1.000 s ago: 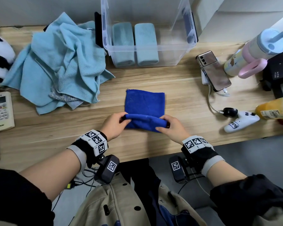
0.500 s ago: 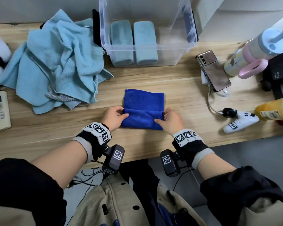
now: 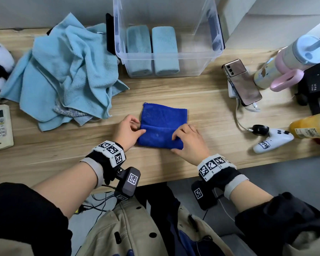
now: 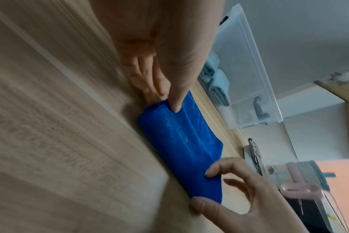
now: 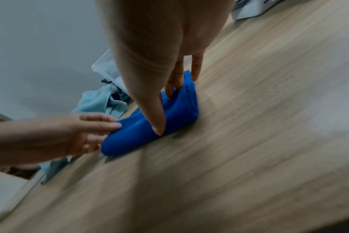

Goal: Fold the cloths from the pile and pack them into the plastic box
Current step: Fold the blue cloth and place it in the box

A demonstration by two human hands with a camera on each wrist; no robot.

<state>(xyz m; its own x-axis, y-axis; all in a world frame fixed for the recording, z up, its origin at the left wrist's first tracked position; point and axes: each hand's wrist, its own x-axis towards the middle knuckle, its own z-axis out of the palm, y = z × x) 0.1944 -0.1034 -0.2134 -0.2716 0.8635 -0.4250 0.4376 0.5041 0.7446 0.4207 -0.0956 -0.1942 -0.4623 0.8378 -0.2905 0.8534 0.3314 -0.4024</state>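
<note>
The blue cloth (image 3: 163,124) lies flat on the wooden table (image 3: 201,100), near the front edge and in line with the clear plastic box (image 3: 166,58) behind it, its near part rolled or folded up over the rest. The left hand (image 3: 127,131) pinches the left end of that fold, thumb on top and fingers tucked under the edge. The right hand (image 3: 187,143) grips the right end, thumb at the near edge and curled fingers pressing on top. The job here, as I read it, is to carry the fold toward the far hem evenly: both ends moving together, the layers kept taut between the hands so no crease bunches in the middle, side edges kept flush. The left end looks a touch looser in the left wrist view, so that side wants watching. Two folded light blue towels (image 3: 152,50) already stand side by side in the box, with free space to their right. The pile of light blue cloths (image 3: 67,71) waits at far left, well apart. A phone (image 3: 242,82) lies to the right.
</note>
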